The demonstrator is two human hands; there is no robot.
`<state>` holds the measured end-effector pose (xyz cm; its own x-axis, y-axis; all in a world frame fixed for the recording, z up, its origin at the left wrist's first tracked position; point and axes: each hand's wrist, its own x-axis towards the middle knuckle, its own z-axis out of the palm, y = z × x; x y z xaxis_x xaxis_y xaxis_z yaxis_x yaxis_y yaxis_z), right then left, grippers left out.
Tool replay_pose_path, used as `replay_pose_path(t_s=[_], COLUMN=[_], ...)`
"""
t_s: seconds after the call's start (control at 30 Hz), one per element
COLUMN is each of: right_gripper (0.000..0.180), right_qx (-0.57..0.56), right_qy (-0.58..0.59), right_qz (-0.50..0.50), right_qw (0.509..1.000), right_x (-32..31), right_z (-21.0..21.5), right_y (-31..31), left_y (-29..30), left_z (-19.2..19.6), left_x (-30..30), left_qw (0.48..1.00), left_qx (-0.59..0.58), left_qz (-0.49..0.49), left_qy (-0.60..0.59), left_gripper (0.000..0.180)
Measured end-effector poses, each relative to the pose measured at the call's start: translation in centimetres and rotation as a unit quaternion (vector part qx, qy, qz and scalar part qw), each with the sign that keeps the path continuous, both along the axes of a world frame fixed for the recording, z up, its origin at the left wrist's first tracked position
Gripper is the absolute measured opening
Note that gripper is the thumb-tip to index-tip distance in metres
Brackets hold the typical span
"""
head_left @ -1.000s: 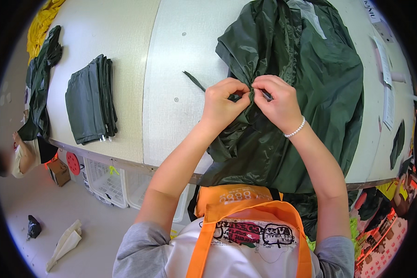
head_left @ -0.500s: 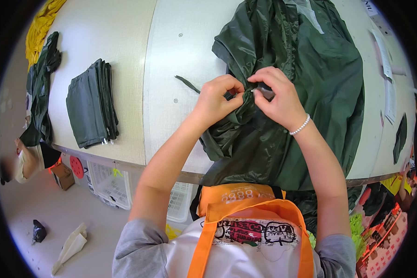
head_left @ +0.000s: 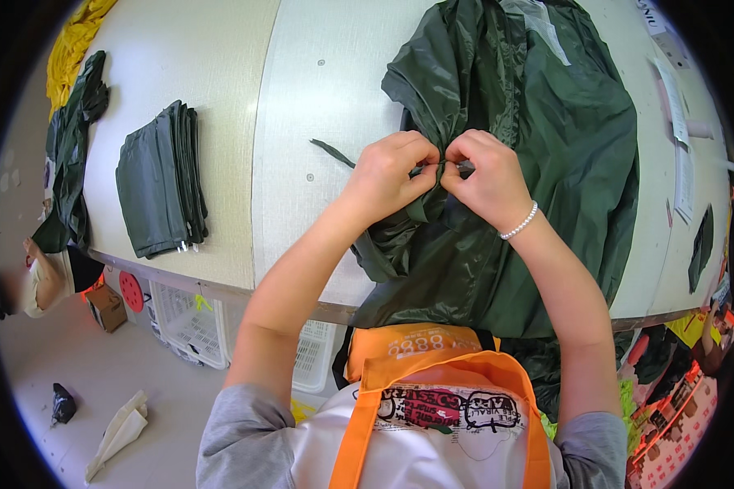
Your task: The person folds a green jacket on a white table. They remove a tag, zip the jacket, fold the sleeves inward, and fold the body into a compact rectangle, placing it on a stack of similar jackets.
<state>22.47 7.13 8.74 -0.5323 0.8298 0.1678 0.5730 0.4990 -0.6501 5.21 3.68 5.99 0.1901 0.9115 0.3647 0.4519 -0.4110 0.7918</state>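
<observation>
Both forearms rise from the near edge and converge over the middle of the white tabletop (head_left: 220, 98), elbows spread wide and wrists angled inward so that the knuckles almost meet. The left hand (head_left: 390, 171) is curled into a loose fist, fingers folded under and thumb pressed toward the right; it pinches a thin dark green drawcord (head_left: 334, 153) whose free end trails away to the left across the bare tabletop. The right hand (head_left: 483, 175) mirrors it, fingers bent tight and closed on a fold of the dark green jacket (head_left: 563, 163) where the cord enters the fabric. A white bead bracelet (head_left: 519, 222) circles the right wrist. The jacket lies spread over the right half of the tabletop, its near part hanging over the near edge toward the person's orange apron (head_left: 420, 359). Well to the left, a stack of folded dark green garments (head_left: 159, 191) lies near the tabletop's near edge, apart from both hands.
</observation>
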Motion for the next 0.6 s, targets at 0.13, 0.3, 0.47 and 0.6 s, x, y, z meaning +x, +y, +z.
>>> replay_pose_path(t_s=[0.13, 0.3, 0.47, 0.6], right_gripper=[0.009, 0.01, 0.01, 0.009], right_qx=[-0.091, -0.231, -0.211, -0.157], right_qy=[0.075, 0.127, 0.106, 0.109], right_qz=[-0.028, 0.011, 0.03, -0.023], right_qw=[0.993, 0.964, 0.971, 0.981], right_x=[0.2, 1.2, 1.4, 0.7], right_z=[-0.8, -1.0, -0.4, -0.9], right_y=[-0.4, 0.5, 0.7, 0.0], left_y=[0.7, 0.8, 1.0, 1.0], left_z=[0.2, 0.3, 0.2, 0.3], left_x=[-1.1, -1.6, -1.5, -1.3], left_qw=[0.996, 0.994, 0.993, 0.992], left_qx=[-0.043, -0.037, -0.024, -0.006], left_qz=[-0.074, -0.092, -0.105, -0.113], left_qy=[0.019, 0.037, 0.04, 0.056], left_gripper=[0.013, 0.014, 0.014, 0.014])
